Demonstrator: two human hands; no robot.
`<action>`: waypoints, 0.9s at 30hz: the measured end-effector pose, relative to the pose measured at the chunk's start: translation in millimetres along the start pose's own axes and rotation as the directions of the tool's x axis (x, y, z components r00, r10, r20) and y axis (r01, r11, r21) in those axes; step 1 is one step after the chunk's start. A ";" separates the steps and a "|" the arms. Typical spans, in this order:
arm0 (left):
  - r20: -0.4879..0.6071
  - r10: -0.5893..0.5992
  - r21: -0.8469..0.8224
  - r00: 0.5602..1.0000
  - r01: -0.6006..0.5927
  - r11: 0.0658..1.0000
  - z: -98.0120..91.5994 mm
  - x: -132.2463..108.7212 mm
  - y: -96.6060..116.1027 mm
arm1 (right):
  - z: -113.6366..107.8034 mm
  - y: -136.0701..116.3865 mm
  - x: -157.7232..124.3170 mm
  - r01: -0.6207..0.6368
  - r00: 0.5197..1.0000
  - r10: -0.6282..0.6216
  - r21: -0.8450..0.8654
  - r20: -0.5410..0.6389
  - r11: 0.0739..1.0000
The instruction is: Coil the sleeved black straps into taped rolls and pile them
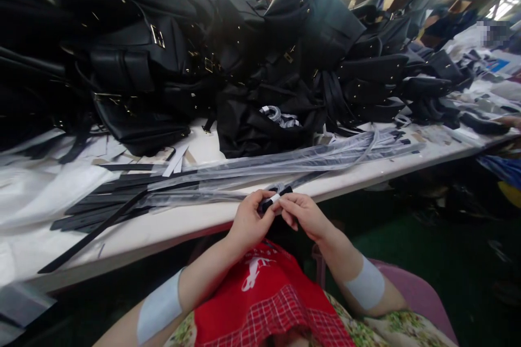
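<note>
The left hand [253, 218] grips a small black strap bundle [266, 206] between thumb and fingers, just off the near edge of the white bench [183, 225]. The right hand [304, 213] meets it from the other side, thumb and forefinger pinching the white band [275, 198] around the bundle. Beyond the hands, clear plastic-sleeved straps [285, 158] lie lengthwise along the bench, with bare black straps [106, 203] to the left. Behind them sits an open black cloth bag [240, 133] holding pale coils [274, 115], before heaped black handbags [122, 68].
</note>
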State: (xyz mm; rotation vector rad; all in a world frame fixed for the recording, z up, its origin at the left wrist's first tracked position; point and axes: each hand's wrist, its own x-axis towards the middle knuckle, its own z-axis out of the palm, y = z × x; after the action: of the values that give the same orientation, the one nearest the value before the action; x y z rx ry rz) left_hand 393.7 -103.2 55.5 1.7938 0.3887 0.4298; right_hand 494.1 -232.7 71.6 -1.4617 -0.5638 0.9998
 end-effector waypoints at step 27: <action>-0.014 0.418 0.233 0.908 -0.404 0.885 0.1 -16.3 19.0 | 14.6 43.0 20.1 0.234 0.968 -0.205 0.223 -0.147 0.946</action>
State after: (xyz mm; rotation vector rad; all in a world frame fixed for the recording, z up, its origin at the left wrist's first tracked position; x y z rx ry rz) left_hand 380.2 -115.9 72.4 2.0948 0.0954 0.7684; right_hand 483.2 -215.2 26.4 -1.2073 -0.4881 0.7676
